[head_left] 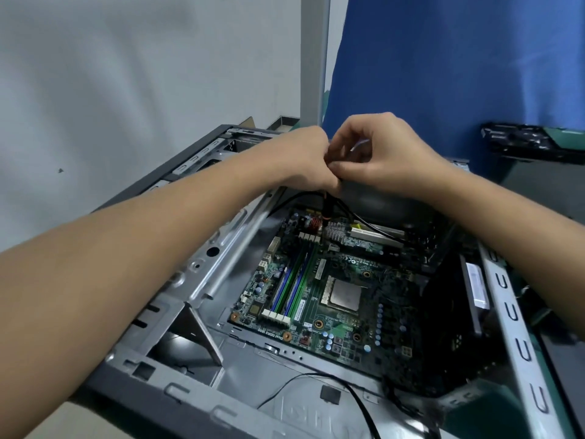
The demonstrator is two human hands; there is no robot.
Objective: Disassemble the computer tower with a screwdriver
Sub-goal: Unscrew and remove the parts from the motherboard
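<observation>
the grey metal computer tower [221, 369] lies on its side in front of you with its side panel off, filling the near and middle of the view. on its floor sits the green rectangular motherboard [348, 280], its cpu bare and its memory slots empty, so the strip-down looks well along.

the step in hand seems to be freeing wiring, not turning a screw. your left hand [304, 160] and right hand [380, 156] meet above the far edge of the tower, knuckles almost touching. both grips are narrow: the fingers of each curl in and pinch the same black cable bundle [335, 182] between them. a pale sliver shows between your right fingers; what it is cannot be told.

from the bundle thin black leads [364, 221] run down towards the far end of the board, and a dark slender shaft with a red band [326, 210] hangs just under your left hand. whether that is the screwdriver or a plug is unclear.

next, you likely need the bundle loosened or unplugged, pulled straight and gently.
</observation>
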